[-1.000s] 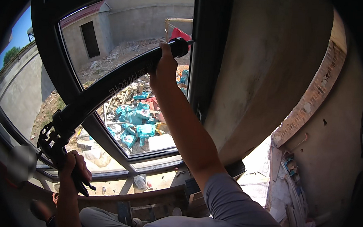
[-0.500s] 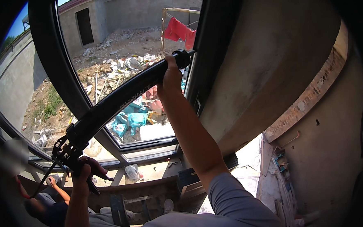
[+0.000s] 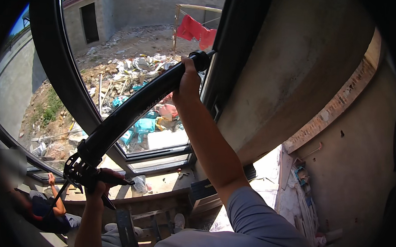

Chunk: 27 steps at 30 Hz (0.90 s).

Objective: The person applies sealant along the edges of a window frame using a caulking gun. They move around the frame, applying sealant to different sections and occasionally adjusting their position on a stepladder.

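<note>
A long black caulking gun point(image 3: 134, 106) slants across the view from lower left to upper right, in front of the window. My right hand point(image 3: 189, 80) is closed round the front of its barrel, just behind the black end cap. The thin nozzle point(image 3: 212, 53) reaches the edge of the dark window frame point(image 3: 231, 40); whether it touches cannot be made out. My left hand point(image 3: 97, 190) grips the handle at the rear, beside the trigger. Part of those fingers is hidden behind the handle.
Right of the frame stands a bare plastered wall point(image 3: 295, 61). A person point(image 3: 52, 205) sits or crouches at lower left. Below me are a dark ladder-like frame point(image 3: 127, 229) and a clear plastic bag point(image 3: 139, 184) on the sill. Rubble point(image 3: 142, 67) lies outside; boards point(image 3: 307, 209) lean at right.
The view has shifted slightly. The caulking gun's rear and my left hand sit a little farther right, and the nozzle slightly higher along the frame. The other person's arm has moved.
</note>
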Tool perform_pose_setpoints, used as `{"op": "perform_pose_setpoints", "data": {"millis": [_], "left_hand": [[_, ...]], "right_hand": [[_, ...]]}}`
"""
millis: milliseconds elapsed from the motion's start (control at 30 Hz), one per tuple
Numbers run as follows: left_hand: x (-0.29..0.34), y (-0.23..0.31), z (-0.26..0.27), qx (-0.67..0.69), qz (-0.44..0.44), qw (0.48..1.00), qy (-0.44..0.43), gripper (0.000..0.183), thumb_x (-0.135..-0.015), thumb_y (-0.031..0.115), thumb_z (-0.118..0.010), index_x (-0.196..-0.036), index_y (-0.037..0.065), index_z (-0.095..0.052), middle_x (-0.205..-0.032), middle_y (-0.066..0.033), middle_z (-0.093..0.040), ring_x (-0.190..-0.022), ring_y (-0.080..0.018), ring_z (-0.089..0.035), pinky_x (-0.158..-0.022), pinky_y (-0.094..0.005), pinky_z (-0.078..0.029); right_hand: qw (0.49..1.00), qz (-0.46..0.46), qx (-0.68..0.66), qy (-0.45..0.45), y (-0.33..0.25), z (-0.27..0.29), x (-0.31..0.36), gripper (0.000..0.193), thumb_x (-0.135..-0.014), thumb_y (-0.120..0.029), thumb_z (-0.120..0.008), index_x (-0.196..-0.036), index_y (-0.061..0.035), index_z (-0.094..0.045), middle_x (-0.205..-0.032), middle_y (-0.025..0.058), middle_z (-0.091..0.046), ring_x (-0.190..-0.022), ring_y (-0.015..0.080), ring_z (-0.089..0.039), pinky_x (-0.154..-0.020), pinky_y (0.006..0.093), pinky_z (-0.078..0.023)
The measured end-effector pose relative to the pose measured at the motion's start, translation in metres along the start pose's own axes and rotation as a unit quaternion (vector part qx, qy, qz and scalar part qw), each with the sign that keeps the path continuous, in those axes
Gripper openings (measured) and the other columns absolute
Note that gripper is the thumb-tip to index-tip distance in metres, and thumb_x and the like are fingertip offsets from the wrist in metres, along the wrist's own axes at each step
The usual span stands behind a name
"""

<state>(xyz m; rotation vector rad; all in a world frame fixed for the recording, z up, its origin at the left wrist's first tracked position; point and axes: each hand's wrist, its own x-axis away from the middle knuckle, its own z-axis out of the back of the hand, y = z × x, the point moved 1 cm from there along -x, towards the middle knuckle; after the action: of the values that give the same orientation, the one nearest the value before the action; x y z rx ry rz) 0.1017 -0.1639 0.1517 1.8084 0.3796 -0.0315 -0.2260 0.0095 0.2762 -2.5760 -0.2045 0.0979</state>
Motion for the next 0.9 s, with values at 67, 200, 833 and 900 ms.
{"op": "perform_pose_setpoints", "data": {"millis": [67, 200, 833, 900], "left_hand": [[-0.001, -0.003, -0.003, -0.001, -0.011, 1.000, -0.001, 0.069, -0.088, 0.052, -0.076, -0.120, -0.006, -0.059, -0.109, -0.0211, -0.070, -0.105, -0.0330, -0.070, -0.094, -0.0482, -0.057], [0.000, -0.007, 0.001, 0.000, -0.020, 0.999, -0.026, 0.056, -0.092, 0.047, -0.072, -0.118, -0.001, -0.057, -0.106, -0.0194, -0.069, -0.102, -0.0335, -0.069, -0.090, -0.0506, -0.057], [0.022, -0.031, 0.008, -0.084, 0.054, 0.995, 0.017, 0.040, -0.093, 0.040, -0.072, -0.095, 0.002, -0.061, -0.085, -0.0117, -0.069, -0.084, -0.0226, -0.071, -0.080, -0.0394, -0.060], [0.025, -0.045, 0.013, -0.091, 0.048, 0.995, 0.015, 0.037, -0.093, 0.038, -0.071, -0.095, 0.002, -0.061, -0.084, -0.0112, -0.069, -0.084, -0.0217, -0.070, -0.082, -0.0396, -0.059]], "right_hand": [[1.000, 0.006, 0.007, -0.002, -0.001, 0.001, -0.001, 0.037, -0.088, -0.027, -0.071, -0.105, -0.0008, -0.051, -0.083, 0.0077, -0.056, -0.069, 0.0240, -0.064, -0.067, 0.0387, -0.059], [0.999, 0.012, 0.026, -0.022, 0.000, 0.000, -0.003, 0.038, -0.089, -0.026, -0.067, -0.108, -0.0002, -0.047, -0.086, 0.0099, -0.054, -0.073, 0.0282, -0.067, -0.073, 0.0422, -0.062], [0.997, -0.045, 0.055, -0.010, 0.024, 0.051, 0.007, 0.046, -0.088, -0.033, -0.066, -0.115, -0.0025, -0.047, -0.090, 0.0139, -0.059, -0.078, 0.0320, -0.071, -0.077, 0.0435, -0.062], [0.996, -0.056, 0.067, 0.006, 0.026, 0.058, 0.011, 0.046, -0.088, -0.034, -0.067, -0.116, -0.0034, -0.047, -0.091, 0.0139, -0.059, -0.078, 0.0315, -0.071, -0.073, 0.0419, -0.063]]}}
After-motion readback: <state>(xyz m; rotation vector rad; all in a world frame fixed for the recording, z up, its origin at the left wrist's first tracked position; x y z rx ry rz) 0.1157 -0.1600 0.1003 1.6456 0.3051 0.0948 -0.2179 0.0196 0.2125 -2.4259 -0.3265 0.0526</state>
